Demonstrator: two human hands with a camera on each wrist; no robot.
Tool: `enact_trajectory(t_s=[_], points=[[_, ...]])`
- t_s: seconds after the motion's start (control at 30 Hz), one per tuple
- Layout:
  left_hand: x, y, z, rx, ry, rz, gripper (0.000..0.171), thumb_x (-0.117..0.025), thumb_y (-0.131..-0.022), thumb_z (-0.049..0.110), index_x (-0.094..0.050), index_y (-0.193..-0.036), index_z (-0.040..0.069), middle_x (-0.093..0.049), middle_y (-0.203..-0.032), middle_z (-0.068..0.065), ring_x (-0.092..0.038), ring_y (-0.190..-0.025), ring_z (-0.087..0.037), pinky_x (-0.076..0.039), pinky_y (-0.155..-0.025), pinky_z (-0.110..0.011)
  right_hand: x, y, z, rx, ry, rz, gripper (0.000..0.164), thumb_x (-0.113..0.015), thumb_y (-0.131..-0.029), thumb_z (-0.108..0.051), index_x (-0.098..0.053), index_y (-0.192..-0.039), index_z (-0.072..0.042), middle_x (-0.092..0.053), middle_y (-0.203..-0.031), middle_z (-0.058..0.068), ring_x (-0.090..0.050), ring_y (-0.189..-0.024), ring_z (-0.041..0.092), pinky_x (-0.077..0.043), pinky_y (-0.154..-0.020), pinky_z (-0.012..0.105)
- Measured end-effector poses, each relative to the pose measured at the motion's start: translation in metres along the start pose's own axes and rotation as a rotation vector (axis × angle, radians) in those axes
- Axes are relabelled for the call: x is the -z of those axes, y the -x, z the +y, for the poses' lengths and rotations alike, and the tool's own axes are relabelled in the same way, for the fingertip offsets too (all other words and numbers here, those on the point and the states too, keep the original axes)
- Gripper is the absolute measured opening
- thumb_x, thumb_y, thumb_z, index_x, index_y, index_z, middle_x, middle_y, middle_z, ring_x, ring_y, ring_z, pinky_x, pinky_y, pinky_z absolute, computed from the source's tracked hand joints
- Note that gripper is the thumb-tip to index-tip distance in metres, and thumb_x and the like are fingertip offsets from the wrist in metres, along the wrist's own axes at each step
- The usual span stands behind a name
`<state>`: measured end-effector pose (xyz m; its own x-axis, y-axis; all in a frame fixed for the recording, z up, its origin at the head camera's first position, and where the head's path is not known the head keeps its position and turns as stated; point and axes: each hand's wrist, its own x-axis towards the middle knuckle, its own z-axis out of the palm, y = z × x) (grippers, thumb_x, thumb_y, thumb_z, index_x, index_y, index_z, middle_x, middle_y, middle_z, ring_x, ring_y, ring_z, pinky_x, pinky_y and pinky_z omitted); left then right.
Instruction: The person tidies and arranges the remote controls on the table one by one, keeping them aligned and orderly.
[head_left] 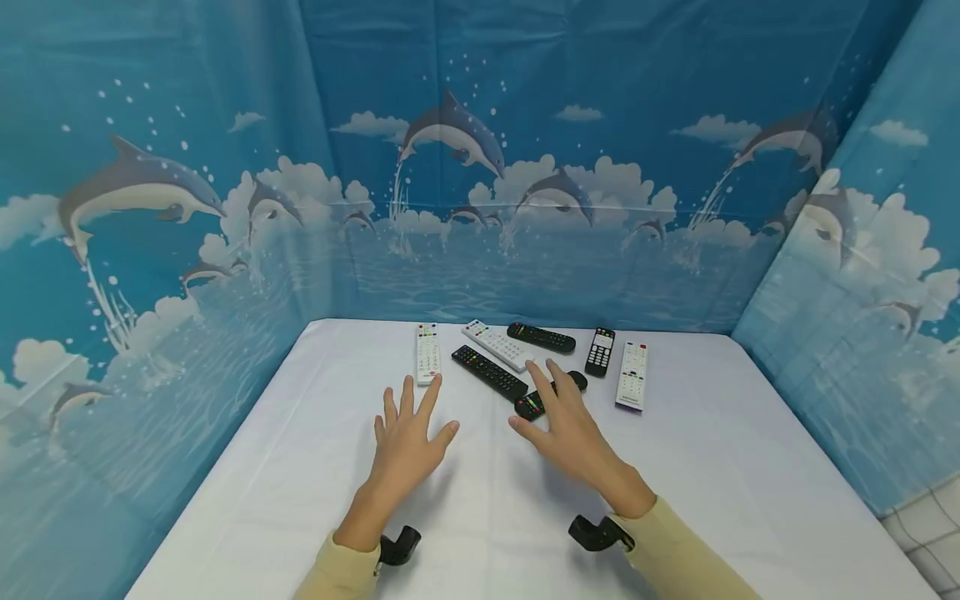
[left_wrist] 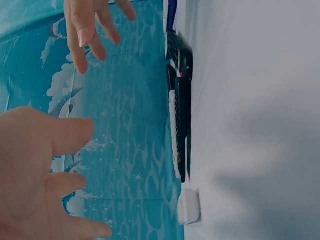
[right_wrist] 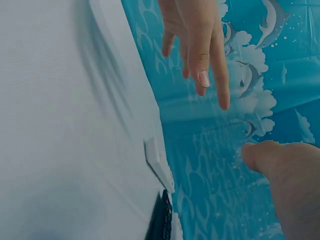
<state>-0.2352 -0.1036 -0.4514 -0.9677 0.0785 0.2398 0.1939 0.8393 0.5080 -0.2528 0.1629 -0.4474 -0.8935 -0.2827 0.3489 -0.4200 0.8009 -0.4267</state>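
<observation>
Both hands hover above a white-covered table with fingers spread, holding nothing. My left hand (head_left: pixel 407 450) is nearest a white remote control (head_left: pixel 427 353) that lies upright on the left. Beyond the fingers of my right hand (head_left: pixel 573 433), and partly hidden by them, lies a black remote with a rounded end (head_left: pixel 529 406). A long black remote (head_left: pixel 489 372) lies slantwise between the hands, with a white remote (head_left: pixel 497 345) alongside it. Farther back is another black remote (head_left: pixel 542 337). To the right lie a small black remote (head_left: pixel 600 352) and a white one (head_left: pixel 632 377).
The table (head_left: pixel 300 467) has a white cloth over it. Blue curtains (head_left: pixel 525 275) printed with dolphins hang behind it and along both sides. Black wrist cameras (head_left: pixel 400 546) sit at both cuffs. White tiles (head_left: pixel 933 533) show at the lower right.
</observation>
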Motion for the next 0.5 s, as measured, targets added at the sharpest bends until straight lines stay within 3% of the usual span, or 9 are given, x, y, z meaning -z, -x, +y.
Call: enact_trajectory(t_s=[0.13, 0.3, 0.5], points=[[0.015, -0.017, -0.006, -0.004, 0.043, 0.004, 0.075, -0.063, -0.098, 0.042, -0.026, -0.161, 0.027, -0.019, -0.162, -0.027, -0.009, -0.147, -0.054, -0.022, -0.107, -0.077, 0.006, -0.024, -0.006, 0.002, -0.090, -0.043, 0.086, -0.058, -0.095, -0.061, -0.012, -0.162, -0.032, -0.016, -0.165, 0.017, -0.024, -0.147, 0.042, -0.033, -0.106, 0.070], [0.025, -0.043, -0.019, 0.018, 0.159, -0.007, 0.074, -0.062, -0.099, 0.035, -0.025, -0.161, 0.019, -0.028, -0.159, -0.025, -0.025, -0.145, -0.045, -0.030, -0.109, -0.069, 0.008, -0.055, -0.012, -0.044, -0.266, -0.127, 0.084, -0.056, -0.096, -0.063, -0.018, -0.162, -0.028, -0.025, -0.163, 0.012, -0.036, -0.142, 0.038, -0.038, -0.105, 0.065], [0.035, -0.076, -0.037, 0.171, 0.350, -0.070, 0.071, -0.058, -0.102, 0.033, -0.023, -0.162, 0.018, -0.032, -0.159, -0.021, -0.029, -0.145, -0.043, -0.030, -0.112, -0.063, -0.002, -0.103, -0.018, -0.174, -0.512, -0.219, 0.079, -0.059, -0.096, -0.059, -0.025, -0.160, -0.028, -0.039, -0.155, 0.015, -0.049, -0.133, 0.036, -0.048, -0.099, 0.054]])
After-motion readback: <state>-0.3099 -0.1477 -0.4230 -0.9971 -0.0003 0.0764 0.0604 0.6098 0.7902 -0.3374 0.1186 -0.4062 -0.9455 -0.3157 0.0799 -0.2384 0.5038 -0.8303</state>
